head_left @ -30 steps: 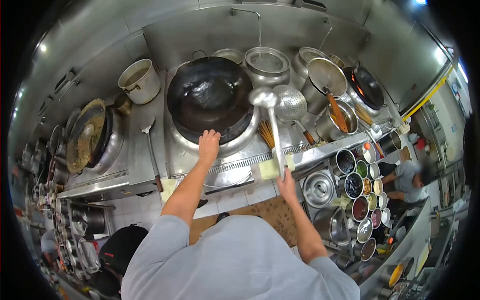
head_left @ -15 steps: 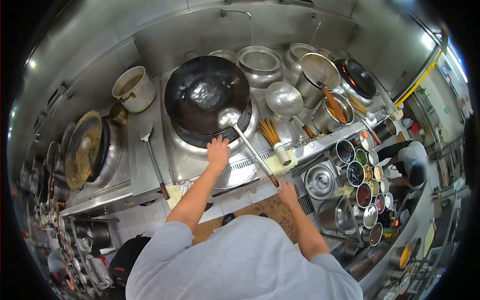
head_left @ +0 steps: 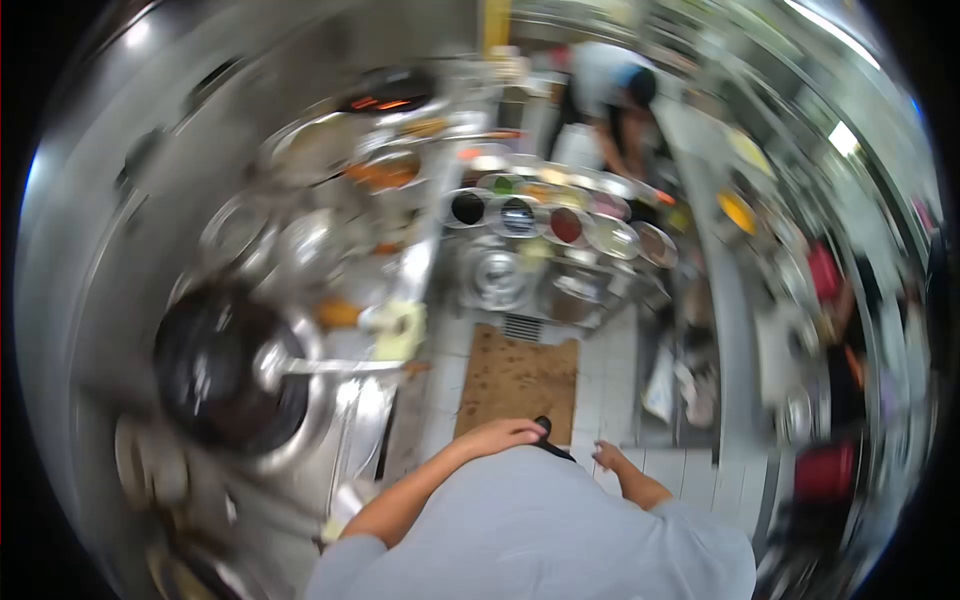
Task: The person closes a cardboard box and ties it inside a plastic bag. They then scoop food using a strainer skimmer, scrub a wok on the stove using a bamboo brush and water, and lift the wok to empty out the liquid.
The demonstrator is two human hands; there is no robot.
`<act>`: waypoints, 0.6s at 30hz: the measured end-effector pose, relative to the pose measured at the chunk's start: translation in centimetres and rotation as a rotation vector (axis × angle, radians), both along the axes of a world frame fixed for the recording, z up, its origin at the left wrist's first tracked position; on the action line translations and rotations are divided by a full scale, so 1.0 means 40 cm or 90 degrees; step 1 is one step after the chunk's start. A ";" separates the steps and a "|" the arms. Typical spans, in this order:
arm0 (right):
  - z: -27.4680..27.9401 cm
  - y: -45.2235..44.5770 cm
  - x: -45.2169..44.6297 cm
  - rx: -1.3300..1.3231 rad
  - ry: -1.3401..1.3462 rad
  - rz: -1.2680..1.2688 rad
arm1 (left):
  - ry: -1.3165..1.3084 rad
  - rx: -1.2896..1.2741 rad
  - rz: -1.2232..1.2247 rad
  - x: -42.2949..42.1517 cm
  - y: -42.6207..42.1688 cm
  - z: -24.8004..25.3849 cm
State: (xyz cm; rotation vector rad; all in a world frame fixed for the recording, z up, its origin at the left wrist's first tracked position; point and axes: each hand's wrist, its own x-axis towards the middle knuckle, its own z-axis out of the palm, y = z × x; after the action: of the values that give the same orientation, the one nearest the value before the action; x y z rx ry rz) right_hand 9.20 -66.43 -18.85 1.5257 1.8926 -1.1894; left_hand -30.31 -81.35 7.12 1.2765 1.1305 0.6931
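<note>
My left hand [head_left: 508, 434] is in front of my grey shirt with its fingers stretched out. Nothing shows in it, and a dark shoe [head_left: 543, 427] appears just beyond its fingertips. Lower right, my right hand [head_left: 607, 456] hangs by my side above the tiled floor, its fingers loosely apart and nothing visible in them. Both hands are away from the stove. A dark wok [head_left: 215, 370] sits on the burner at left. The ladle [head_left: 330, 366] lies with its bowl against the wok and its handle over the counter edge.
A blurred bamboo brush [head_left: 340, 314] and a pale cloth [head_left: 400, 332] lie by the stove edge. Several seasoning pots [head_left: 565, 226] stand ahead, above a lidded steel pot [head_left: 497, 278]. A brown mat [head_left: 520, 385] covers floor tiles. Another person [head_left: 610, 90] bends over beyond the pots.
My view has swung right, away from the stove. My left hand has left the wok's near edge and come back to my body. My right hand has dropped away from the ladle's handle end.
</note>
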 end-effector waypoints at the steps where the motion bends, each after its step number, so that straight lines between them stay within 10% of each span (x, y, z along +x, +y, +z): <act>1: -0.105 -0.038 0.045 0.254 0.059 0.079 | 0.011 -0.007 0.023 0.005 0.013 0.004; 4: 0.060 -0.102 0.016 0.292 -0.014 -0.245 | 0.173 0.027 0.042 0.037 0.071 0.062; 12: 0.408 0.145 0.268 0.905 -0.151 -0.461 | 0.170 -0.021 -0.085 0.168 0.270 0.020; 18: 0.417 0.248 0.608 0.831 -0.278 -0.658 | 0.212 -0.035 -0.143 0.311 0.441 0.034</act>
State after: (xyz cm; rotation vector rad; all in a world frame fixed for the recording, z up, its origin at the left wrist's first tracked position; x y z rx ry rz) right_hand 33.51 -56.52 -2.17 3.2742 1.4923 0.4509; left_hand -17.85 -63.72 8.48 1.4799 1.2387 0.2863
